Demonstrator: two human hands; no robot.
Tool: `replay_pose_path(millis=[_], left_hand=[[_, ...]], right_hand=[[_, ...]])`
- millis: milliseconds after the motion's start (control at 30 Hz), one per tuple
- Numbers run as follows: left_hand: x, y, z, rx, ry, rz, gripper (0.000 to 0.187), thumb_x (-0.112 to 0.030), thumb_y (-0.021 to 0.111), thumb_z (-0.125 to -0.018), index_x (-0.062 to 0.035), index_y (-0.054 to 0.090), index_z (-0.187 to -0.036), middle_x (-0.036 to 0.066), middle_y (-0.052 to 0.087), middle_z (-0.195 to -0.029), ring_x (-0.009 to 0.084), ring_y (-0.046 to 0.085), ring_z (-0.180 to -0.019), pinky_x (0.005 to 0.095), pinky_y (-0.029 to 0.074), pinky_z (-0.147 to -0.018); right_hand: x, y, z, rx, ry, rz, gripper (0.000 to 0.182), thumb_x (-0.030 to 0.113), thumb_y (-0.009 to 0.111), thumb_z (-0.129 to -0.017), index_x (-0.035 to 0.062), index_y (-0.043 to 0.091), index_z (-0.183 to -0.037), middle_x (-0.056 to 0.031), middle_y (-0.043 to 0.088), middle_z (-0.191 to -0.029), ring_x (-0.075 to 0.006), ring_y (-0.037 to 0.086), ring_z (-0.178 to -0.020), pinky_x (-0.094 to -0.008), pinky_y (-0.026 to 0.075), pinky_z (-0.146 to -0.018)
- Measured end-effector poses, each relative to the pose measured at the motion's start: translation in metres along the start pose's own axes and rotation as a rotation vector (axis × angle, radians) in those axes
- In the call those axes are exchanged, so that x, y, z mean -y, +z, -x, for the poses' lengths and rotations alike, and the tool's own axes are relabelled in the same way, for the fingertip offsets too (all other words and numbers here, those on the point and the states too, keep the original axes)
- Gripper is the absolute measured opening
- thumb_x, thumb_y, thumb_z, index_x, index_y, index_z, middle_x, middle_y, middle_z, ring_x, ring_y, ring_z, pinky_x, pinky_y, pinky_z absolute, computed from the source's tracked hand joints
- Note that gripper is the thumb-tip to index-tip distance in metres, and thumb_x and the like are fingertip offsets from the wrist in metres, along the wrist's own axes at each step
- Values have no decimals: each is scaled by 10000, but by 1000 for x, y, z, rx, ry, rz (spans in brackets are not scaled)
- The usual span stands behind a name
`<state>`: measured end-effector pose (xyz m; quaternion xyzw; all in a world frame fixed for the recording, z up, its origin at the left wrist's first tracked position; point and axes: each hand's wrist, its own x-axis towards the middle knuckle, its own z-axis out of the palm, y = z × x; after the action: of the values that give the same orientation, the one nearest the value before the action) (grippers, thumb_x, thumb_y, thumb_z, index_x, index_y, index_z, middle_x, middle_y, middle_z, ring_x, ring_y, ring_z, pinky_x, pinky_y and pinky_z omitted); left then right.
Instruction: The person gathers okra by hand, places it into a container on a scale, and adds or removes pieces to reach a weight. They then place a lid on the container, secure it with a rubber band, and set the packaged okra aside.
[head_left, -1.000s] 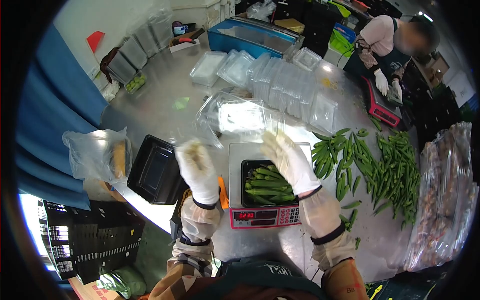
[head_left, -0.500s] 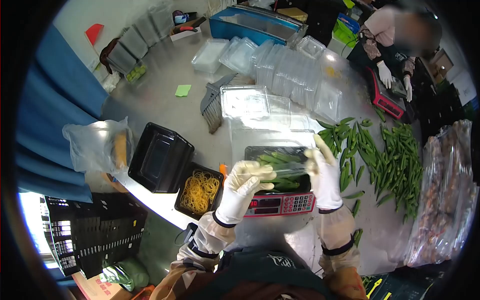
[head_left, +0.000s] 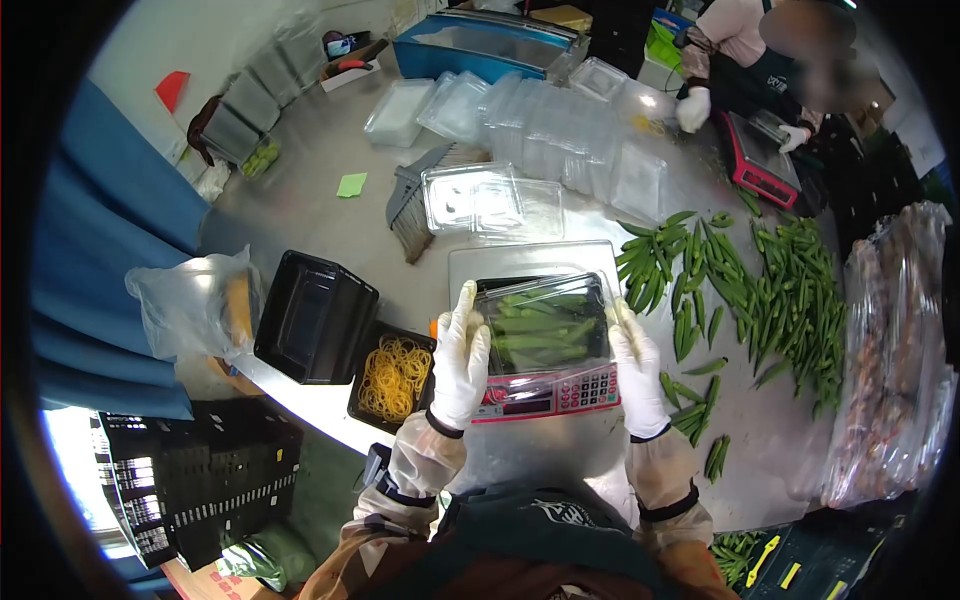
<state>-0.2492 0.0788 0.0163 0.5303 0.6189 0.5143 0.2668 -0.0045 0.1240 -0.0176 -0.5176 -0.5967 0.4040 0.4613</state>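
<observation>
A see-through plastic lid [head_left: 585, 368] is held between my two white-gloved hands, tilted over a black tray [head_left: 487, 284] of green okra [head_left: 540, 326]. My left hand [head_left: 463, 362] pinches the lid's left edge, fingers pointing up. At the opposite edge, my right hand [head_left: 637, 368] grips with the thumb on the near side. Under the tray is a red weighing scale [head_left: 585, 394] with a steel plate [head_left: 530, 257] and a keypad facing me.
Loose okra pods [head_left: 790, 300] are heaped to the right. Stacked transparent lids [head_left: 560, 130] and a grey brush head [head_left: 408, 205] lie behind. Yellow rubber bands [head_left: 395, 378] fill a box beside black trays [head_left: 312, 315]. Across the table, a gloved person works at another scale [head_left: 760, 165].
Both hands have moved apart to the lid's two sides, and the lid now spreads over the tray. The other person's hand has shifted left, off their scale.
</observation>
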Motion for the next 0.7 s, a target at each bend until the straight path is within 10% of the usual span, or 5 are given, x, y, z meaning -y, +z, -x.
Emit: replay_pose_path(millis=[200, 700], left_hand=[[54, 37, -19, -116, 156, -190, 522, 69, 497, -911, -20, 425, -1420, 175, 442, -1383, 281, 427, -1289, 341, 315, -1097], [77, 38, -34, -100, 114, -367, 452, 27, 551, -900, -80, 545, -1339, 117, 585, -1123, 245, 480, -1085, 309, 397, -988]], right_hand=[[-7, 21, 16, -40, -25, 309, 447, 145, 487, -1008, -3, 411, -1423, -167, 463, -1437, -253, 426, -1334, -324, 293, -1120], [-21, 26, 6, -53, -124, 528, 385, 89, 473, -989, 8, 477, -1366, -152, 546, -1340, -316, 491, -1238, -365, 369, -1070]])
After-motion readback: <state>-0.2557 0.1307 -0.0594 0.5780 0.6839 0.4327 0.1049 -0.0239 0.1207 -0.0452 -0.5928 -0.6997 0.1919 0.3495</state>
